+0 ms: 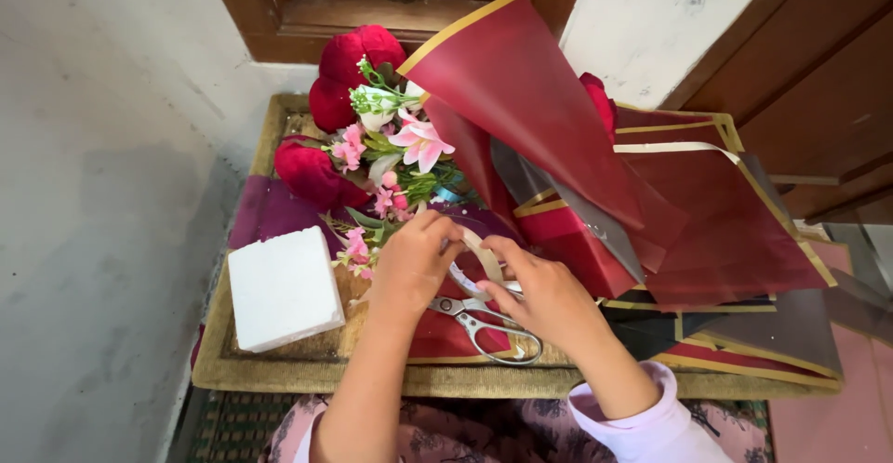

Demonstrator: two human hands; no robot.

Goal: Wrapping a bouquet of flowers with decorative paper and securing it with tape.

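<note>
Two hands point(409, 268) point(549, 297), one scissors point(484, 319), one white foam block point(284, 288), three red roses point(358, 63).

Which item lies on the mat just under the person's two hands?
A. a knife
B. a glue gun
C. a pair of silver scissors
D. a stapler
C: a pair of silver scissors lies on the mat directly beneath the left hand and right hand.
</note>
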